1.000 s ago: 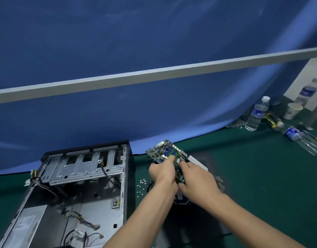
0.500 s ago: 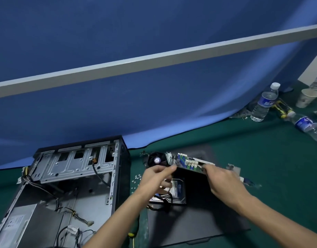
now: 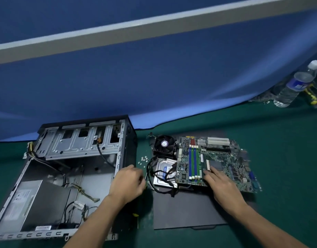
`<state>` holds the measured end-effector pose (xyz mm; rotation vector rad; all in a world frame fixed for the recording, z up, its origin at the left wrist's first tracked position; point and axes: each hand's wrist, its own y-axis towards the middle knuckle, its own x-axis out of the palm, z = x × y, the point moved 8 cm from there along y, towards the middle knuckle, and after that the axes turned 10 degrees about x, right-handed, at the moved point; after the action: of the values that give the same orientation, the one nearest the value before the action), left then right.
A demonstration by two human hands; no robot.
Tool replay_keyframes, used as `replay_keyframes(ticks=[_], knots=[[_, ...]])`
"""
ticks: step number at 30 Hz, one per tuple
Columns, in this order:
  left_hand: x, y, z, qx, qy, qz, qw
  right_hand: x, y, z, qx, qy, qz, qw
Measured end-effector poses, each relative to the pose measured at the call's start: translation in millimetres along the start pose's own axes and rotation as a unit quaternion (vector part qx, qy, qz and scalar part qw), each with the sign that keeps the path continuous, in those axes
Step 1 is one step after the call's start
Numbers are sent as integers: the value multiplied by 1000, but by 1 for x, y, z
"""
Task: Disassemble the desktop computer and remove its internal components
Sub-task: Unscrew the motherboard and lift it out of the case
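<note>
Motherboard (image 3: 214, 163) parked beside case (image 3: 68, 176); my right hand (image 3: 220, 183) rests flat, fingers straight; left hand (image 3: 129, 181) loosely curled, empty, I judge.

The motherboard (image 3: 214, 162), held up in both hands 1 second ago, now lies flat on the bench. The left hand (image 3: 129, 181) has let go; right hand (image 3: 220, 183) rests on it.
</note>
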<state>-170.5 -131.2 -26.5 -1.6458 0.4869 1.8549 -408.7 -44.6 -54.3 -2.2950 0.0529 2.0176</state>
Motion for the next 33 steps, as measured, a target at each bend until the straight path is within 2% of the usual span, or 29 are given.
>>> replay_keyframes(ticks=[3,6,15,19,23,25,30,33], knots=[[1,1,-1,-4,4,6,1000,32,8,-8,8,6,-73,997],[2,1,-5,-22,-9,8,1000,54,15,-17,-6,9,-105,994],[-3,0,-2,-28,-18,33,999,53,15,-32,50,18,-122,991],[-14,-13,0,-21,-121,92,988,24,1,-57,85,99,-74,989],[-33,-55,-5,12,-183,185,966,-6,-15,-119,65,195,-37,978],[-39,-85,-21,7,-190,200,961,-22,-21,-163,47,231,-13,972],[-37,-166,-93,-72,-219,147,962,-39,-38,-283,29,297,16,954],[-44,-210,-134,-86,-194,136,968,-27,-47,-350,32,285,4,958]])
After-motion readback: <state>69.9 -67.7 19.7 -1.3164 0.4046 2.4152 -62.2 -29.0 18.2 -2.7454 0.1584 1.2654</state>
